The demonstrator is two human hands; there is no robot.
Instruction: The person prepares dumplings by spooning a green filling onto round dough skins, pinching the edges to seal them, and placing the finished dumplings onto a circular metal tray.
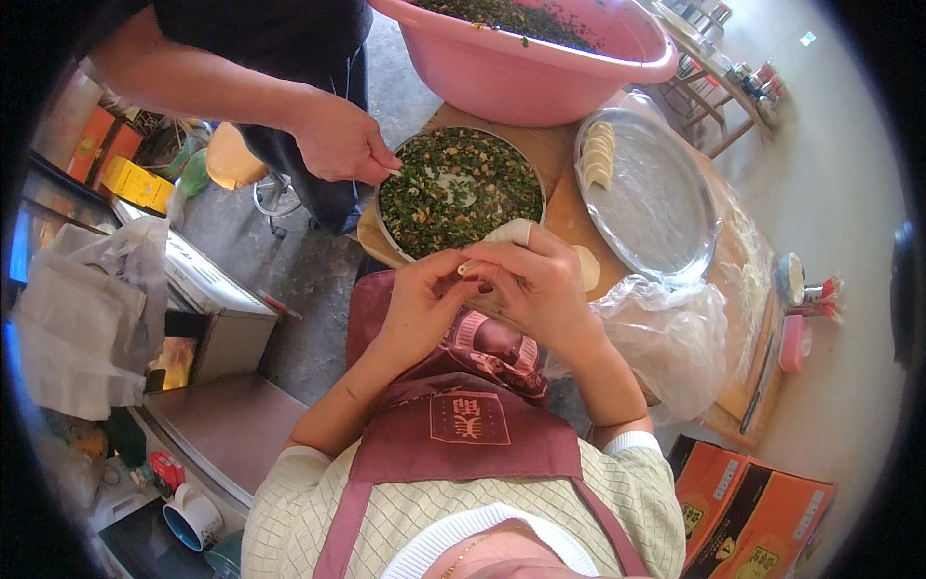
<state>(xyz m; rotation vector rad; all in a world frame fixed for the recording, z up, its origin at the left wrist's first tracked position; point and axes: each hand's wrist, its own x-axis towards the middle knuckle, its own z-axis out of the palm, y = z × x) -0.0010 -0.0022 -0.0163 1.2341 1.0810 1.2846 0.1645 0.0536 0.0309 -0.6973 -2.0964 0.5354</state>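
My left hand [427, 304] and my right hand [539, 286] meet above the near rim of a round tray of chopped green filling [463, 192]. Between their fingers is a pale dough piece [510, 233], mostly hidden, along with the end of a small pale stick [466, 266]. The fingers of both hands are pinched on the dough. A flat round dough wrapper [584, 268] lies on the wooden board just beyond my right hand. Several folded dumplings [599, 155] stand in a row at the left side of a plastic-lined metal tray [655, 203].
A co-worker's hand [347, 145] holds a small white utensil at the filling's left edge. A large pink basin [521, 72] of greens stands behind. A crumpled plastic bag [665, 340] lies right of my forearm. The floured wooden board [738, 275] carries a long dark tool [758, 391] at its right edge.
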